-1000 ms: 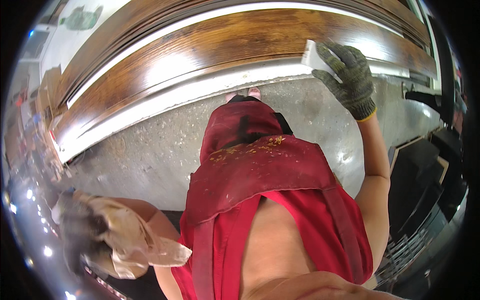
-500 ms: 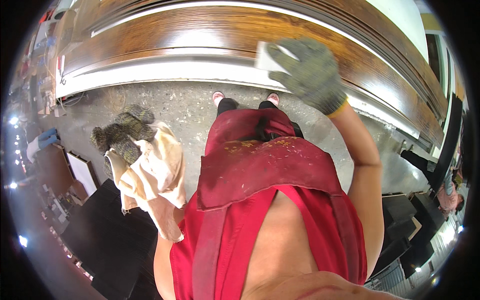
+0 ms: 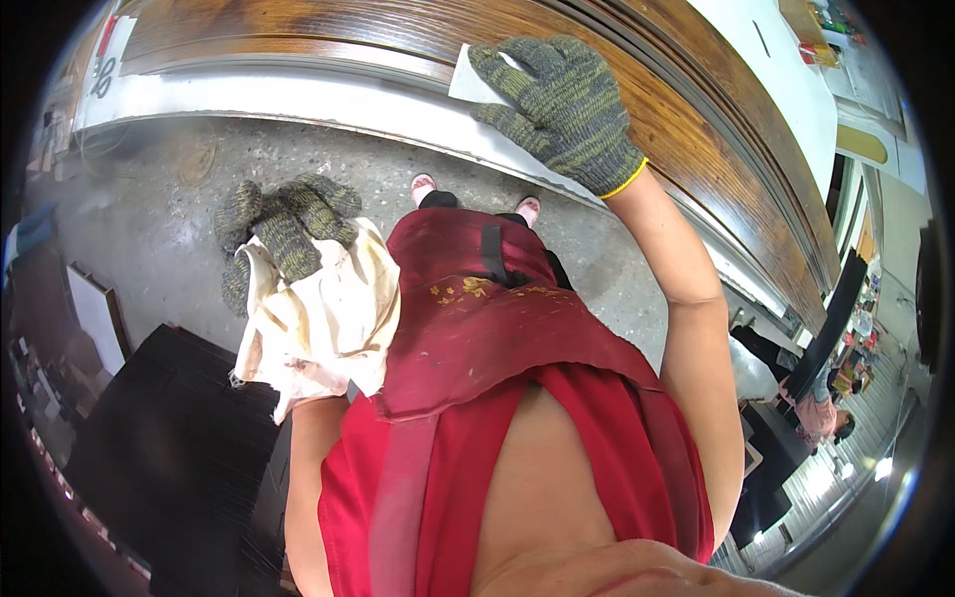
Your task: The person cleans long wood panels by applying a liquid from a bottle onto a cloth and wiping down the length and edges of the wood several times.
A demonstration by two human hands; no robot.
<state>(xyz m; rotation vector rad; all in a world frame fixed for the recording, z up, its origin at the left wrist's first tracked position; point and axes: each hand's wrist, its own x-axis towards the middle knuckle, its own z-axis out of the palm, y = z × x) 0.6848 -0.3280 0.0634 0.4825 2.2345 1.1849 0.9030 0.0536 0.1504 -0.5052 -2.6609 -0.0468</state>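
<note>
My right hand (image 3: 567, 114), in a green-and-black knit glove with a yellow cuff, is at the front edge of the long brown wood-grain boards (image 3: 368, 32). It pinches a small flat white sheet (image 3: 472, 84) between thumb and fingers; whether this is sandpaper I cannot tell. To the left of my body, my left hand (image 3: 284, 227), in a matching glove, is closed on a crumpled cream cloth (image 3: 328, 303), which hangs over the wrist. Stains show on the cloth. Part of the right palm and the sheet's far side are hidden.
A white strip (image 3: 269, 98) runs along the boards' near side. Black panels (image 3: 169, 448) stand at lower left, by a white framed panel (image 3: 97, 310). Another person in pink (image 3: 818, 416) is far right. Speckled grey floor (image 3: 169, 214) lies below the boards.
The view has shifted, so the boards sit higher in it. My right hand, with the white sheet, appears farther up and left. My left hand and the cloth are nearer my body.
</note>
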